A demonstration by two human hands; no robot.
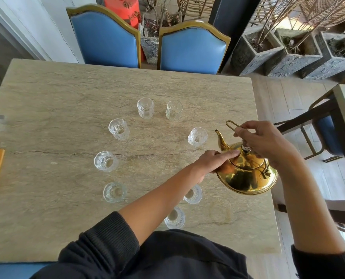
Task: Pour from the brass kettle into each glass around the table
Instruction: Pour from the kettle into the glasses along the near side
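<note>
Toward three o'clock on the stone table point(66, 93), near its right edge, the brass kettle point(246, 174) is held with its spout point(221, 140) aimed at eleven o'clock, toward the nearest glass point(197, 137). Whether the base is lifted clear of the tabletop or resting on it cannot be told. The wire bail handle point(233, 125) is pinched from above by the right hand point(266, 141), whose fingers are curled around the loop. The left hand point(214, 164) is laid against the kettle's shoulder, with straight fingers pressed on the lid point(246, 160) beside the knob point(245, 148).

Eight cut glasses are set in a ring, the farthest pair point(145, 108) point(174, 110) at twelve o'clock and the nearest one point(174, 217) at six o'clock, close to the person's dark sleeve. All appear empty, though clear liquid would be hard to see.

The kettle is judged rigid, polished and therefore slippery, and fairly heavy if filled; its weight would swing under the thin bail. The handle is best taken at its top so that the body hangs balanced, while the lid, probably loose, is steadied during tilting. If the contents are hot, the brass wall should be touched only lightly. The glasses are judged light, brittle and easily tipped, so contact between them and the spout should be avoided.
</note>
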